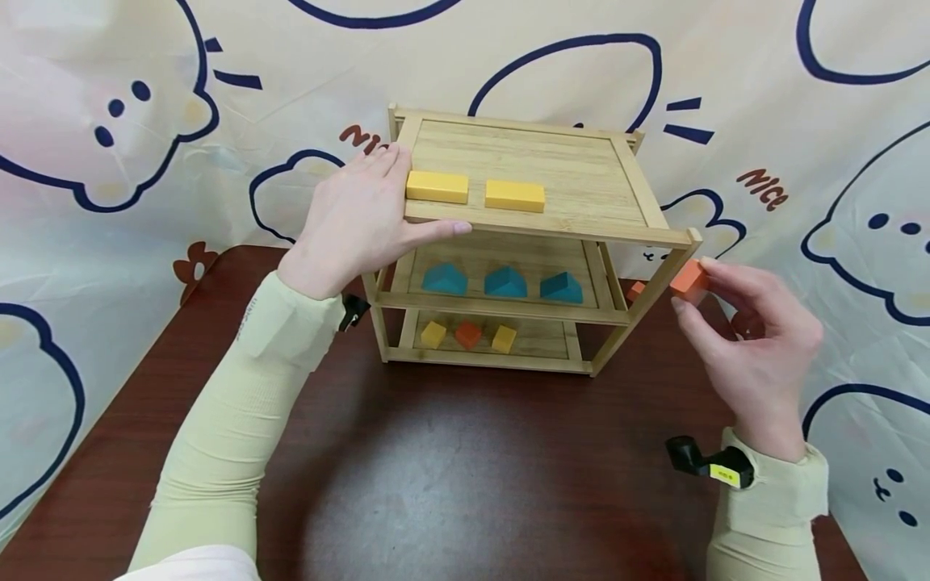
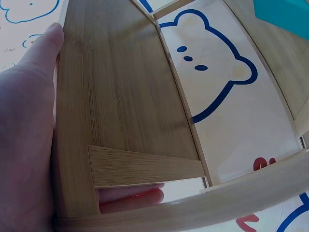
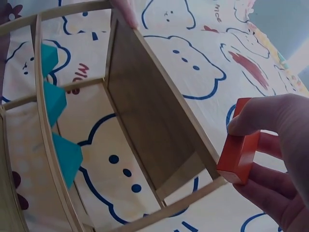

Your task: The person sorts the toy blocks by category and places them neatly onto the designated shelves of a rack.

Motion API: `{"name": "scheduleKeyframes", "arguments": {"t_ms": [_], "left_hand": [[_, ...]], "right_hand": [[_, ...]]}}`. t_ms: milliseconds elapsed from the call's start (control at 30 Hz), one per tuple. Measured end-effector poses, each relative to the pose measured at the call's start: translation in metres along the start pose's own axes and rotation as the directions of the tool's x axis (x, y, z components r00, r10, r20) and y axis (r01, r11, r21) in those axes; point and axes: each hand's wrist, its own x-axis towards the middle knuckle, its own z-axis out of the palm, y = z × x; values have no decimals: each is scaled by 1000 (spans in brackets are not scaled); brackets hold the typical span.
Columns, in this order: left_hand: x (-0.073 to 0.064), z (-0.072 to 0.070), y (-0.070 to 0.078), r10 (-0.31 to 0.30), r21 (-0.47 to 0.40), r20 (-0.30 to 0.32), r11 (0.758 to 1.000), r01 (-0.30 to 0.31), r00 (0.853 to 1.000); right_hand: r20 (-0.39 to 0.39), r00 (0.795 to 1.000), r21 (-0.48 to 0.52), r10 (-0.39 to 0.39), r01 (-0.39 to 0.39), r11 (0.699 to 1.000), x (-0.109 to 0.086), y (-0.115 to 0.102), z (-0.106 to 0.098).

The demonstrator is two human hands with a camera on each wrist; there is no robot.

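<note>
At the left end of the wooden shelf rack (image 1: 538, 157), my left hand (image 1: 356, 214) rests on the top board's corner, its thumb extended along the front edge. Two of its fingertips (image 2: 140, 195) show through a slot beneath the board in the left wrist view. Beside this hand lie two long yellow blocks (image 1: 437, 187). My right hand (image 1: 763, 331) pinches an orange rectangular block (image 3: 240, 145) between thumb and fingers, just outside the rack's front right post. Another orange block (image 1: 635, 291) is partly hidden behind that post.
Three blue angular blocks (image 1: 505, 282) sit in a row on the middle shelf. On the bottom shelf are two yellow blocks (image 1: 433, 335) with an orange block (image 1: 468, 334) between them. The rack stands on a dark brown table (image 1: 450, 460), before a cartoon-printed cloth (image 1: 291, 48).
</note>
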Motion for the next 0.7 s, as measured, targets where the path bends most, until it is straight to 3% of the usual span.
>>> {"name": "scheduleKeyframes", "arguments": {"t_ms": [133,333,700], "left_hand": [[0,0,0,-2,1,6,1000,2,1000],[0,0,0,-3,0,12,1000,3,1000],[0,0,0,1,5,5,1000,-1,1000]], "right_hand": [[32,999,52,-6,4,999,2,-15,5],[48,998,49,-51,49,998,9,-35,13],[91,987,108,-129,119,987,23,-48,20]]}}
